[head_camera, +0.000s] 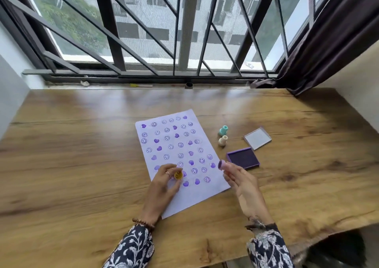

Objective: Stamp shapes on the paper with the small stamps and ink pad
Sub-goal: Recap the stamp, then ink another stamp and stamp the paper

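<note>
A white paper (196, 196) lies on the wooden table, covered with several purple smiley and heart prints. My left hand (164, 185) rests on the paper's lower left and grips a small yellow smiley stamp (178, 174), its face turned up. My right hand (242, 179) hovers at the paper's right edge and holds a pink stamp (223, 164) with its purple inked face tilted toward the paper. The open purple ink pad (243, 158) sits just right of the paper, beside that stamp.
A teal stamp (223, 130) and a cream stamp (223, 140) stand upright right of the paper. The ink pad's clear lid (257, 138) lies beyond them. A barred window runs along the table's far edge, with a dark curtain (320, 42) at the right.
</note>
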`<move>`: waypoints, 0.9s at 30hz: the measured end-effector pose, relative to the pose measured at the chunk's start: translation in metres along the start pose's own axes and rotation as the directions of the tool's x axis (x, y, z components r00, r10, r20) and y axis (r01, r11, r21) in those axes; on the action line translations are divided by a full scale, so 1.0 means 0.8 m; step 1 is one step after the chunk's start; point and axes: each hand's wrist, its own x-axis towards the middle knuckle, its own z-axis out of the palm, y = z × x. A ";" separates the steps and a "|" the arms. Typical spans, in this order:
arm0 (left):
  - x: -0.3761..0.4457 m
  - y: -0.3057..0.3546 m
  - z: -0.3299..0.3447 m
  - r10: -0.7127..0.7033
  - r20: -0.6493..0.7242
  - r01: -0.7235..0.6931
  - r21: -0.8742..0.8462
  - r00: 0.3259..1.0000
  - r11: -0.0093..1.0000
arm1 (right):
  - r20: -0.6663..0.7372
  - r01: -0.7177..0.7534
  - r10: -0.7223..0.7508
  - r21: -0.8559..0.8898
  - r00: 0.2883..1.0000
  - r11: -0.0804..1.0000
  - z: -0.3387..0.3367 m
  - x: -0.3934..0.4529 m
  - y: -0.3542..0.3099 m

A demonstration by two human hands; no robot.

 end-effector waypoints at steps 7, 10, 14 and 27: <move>0.002 0.053 -0.007 -0.363 0.091 0.356 -0.509 0.927 0.783 | 0.204 0.008 -0.014 0.027 0.979 1.000 -0.002 -0.019 -0.015; 0.009 0.077 0.004 -0.355 0.223 0.409 -0.662 0.908 0.628 | 0.290 0.147 -0.108 -0.115 0.951 0.982 0.011 -0.031 -0.023; 0.017 0.099 0.017 -0.330 0.232 0.387 -0.738 0.915 0.553 | 0.315 0.278 -0.195 -0.247 0.929 0.928 0.016 -0.034 -0.036; 0.045 0.125 0.041 -0.236 0.211 0.316 -0.584 0.949 0.747 | 0.321 0.354 -0.246 -0.341 0.914 0.871 -0.010 -0.009 -0.074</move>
